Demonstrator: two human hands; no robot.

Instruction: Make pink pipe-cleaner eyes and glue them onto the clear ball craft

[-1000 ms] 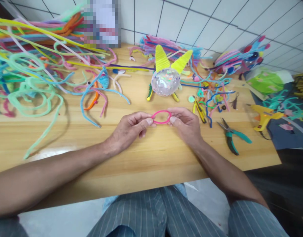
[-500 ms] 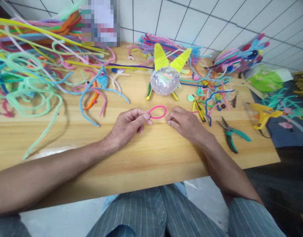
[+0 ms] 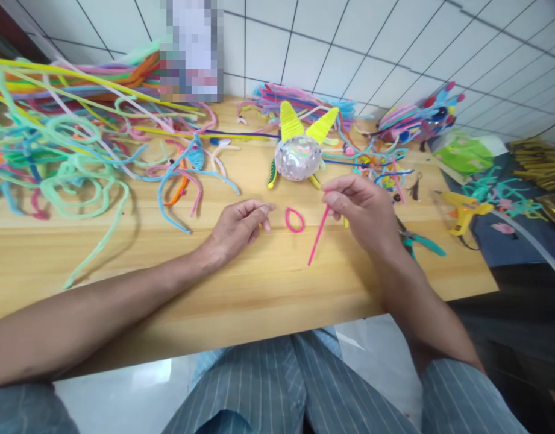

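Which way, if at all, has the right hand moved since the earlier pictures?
Yes: judged against the clear ball, the right hand has moved to the right and higher up in the view.

At the right of the tabletop (image 3: 259,301), a yellow glue gun (image 3: 466,208) lies near teal-handled pliers (image 3: 428,244), partly hidden. Many-coloured fuzzy stems (image 3: 144,71) heap up at the far left. A white tiled wall (image 3: 268,42) stands beyond.
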